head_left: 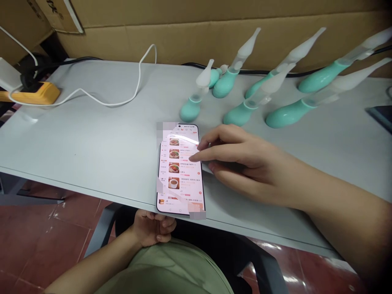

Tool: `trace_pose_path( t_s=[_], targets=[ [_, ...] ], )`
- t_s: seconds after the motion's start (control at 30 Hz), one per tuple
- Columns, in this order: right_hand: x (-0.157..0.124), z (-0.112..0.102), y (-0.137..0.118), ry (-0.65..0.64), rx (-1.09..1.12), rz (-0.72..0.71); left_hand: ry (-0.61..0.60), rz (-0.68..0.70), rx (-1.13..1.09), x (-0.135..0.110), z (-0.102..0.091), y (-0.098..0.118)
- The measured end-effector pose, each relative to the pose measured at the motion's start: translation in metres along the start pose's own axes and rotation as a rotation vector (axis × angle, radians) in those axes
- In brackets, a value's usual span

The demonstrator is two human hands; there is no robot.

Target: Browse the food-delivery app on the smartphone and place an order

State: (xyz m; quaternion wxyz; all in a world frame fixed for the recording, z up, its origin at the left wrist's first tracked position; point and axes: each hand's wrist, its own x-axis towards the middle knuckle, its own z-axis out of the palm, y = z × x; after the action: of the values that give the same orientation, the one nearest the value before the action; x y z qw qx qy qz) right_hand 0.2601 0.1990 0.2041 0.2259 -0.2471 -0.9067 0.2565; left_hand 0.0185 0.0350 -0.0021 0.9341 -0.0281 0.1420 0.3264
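Note:
A smartphone (pixel 180 171) lies face up near the table's front edge, its lit screen showing a list of food pictures with prices. Over the right side of the screen reaches my right hand (pixel 245 161), fingers stretched and holding nothing. Its index fingertip is at the screen; whether it touches I cannot tell. Low at the table edge, in front of my body, my left hand (pixel 153 228) rests with its fingers curled in and no object visible in them. Just behind the phone stands a teal bulb with a white tapered tip (pixel 190 109).
Several more teal bulbs with clear necks and white tips (pixel 289 112) stand at the back right. A white cable (pixel 107 104) runs from a yellow power strip (pixel 43 94) at the left. Cardboard (pixel 190 41) lines the rear. A dark chair armrest (pixel 102 228) is below the table.

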Motion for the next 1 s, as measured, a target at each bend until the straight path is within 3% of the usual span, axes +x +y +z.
trace_pose_path(
  t_s=[0.17, 1.0],
  targets=[
    [-0.0002, 0.0004, 0.0011, 0.024, 0.023, 0.052, -0.002, -0.008, -0.002, 0.0000, -0.0007, 0.0000],
    [-0.0018, -0.0006, 0.0000, -0.017, 0.008, 0.013, -0.010, 0.001, -0.027, -0.0005, -0.0004, 0.0003]
  ],
)
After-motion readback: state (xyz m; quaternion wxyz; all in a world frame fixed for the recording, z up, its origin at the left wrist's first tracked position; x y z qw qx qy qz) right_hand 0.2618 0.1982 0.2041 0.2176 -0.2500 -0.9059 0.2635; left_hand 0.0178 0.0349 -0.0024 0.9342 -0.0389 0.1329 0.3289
